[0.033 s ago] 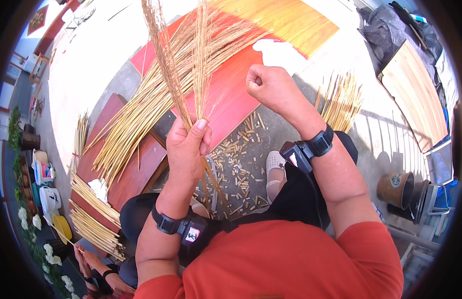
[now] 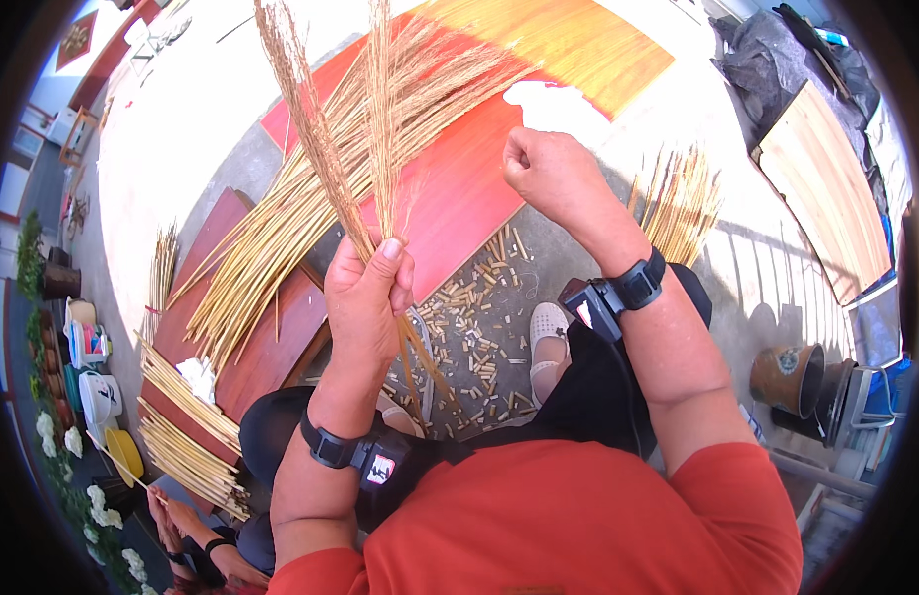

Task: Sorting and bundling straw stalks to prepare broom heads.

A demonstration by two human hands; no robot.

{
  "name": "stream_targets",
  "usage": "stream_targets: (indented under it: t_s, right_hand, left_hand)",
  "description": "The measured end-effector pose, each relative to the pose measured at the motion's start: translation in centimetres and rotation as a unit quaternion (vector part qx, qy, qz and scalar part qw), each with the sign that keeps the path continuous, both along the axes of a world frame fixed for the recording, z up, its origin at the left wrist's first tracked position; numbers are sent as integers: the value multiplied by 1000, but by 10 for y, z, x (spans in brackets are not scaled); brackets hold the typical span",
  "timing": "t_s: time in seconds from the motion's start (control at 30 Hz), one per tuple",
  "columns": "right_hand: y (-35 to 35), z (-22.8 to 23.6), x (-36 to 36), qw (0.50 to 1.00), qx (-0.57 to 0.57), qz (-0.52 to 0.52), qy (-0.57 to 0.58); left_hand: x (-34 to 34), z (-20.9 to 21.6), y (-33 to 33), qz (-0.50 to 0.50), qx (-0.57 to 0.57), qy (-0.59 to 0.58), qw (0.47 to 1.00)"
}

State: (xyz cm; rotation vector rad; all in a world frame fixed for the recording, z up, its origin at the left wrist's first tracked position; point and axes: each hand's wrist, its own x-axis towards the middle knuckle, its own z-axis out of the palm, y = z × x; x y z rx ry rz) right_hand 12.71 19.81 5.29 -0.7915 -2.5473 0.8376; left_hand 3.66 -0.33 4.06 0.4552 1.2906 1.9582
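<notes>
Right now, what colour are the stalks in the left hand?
Tan stalks, showing best in the head view.

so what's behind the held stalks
Behind the held stalks: the pile, red board and, lower, cut bits. Whatever the stalks and left grip directly cover can't be seen.

Got two bunches of dried plume grass pinched in my left hand (image 2: 368, 283), feathery heads up: a browner bunch (image 2: 312, 119) leaning left, a paler bunch (image 2: 382, 109) nearly straight, bare lower ends poking out below.
</notes>
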Motion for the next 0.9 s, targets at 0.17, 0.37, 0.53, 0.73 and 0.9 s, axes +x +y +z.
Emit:
stream_targets:
  t_s: [0.17, 0.37, 0.53, 0.73, 0.9]
  right_hand:
    - [-5, 15, 6, 999, -48, 7, 5]
    - [-35, 14, -6, 885, -414, 183, 111]
    - [-33, 17, -9, 929, -335, 152, 40]
    - [-36, 5, -10, 917, -349, 155, 115]
    - [-33, 8, -7, 902, -376, 167, 128]
  left_hand:
    - [-16, 2, -5, 21, 2, 7, 1000]
    - [-1, -2, 5, -23, -52, 48, 997]
    - [2, -7, 8, -43, -49, 41, 997]
    - [3, -9, 10, -43, -24, 61, 997]
    - [3, -3, 12, -32, -58, 58, 996]
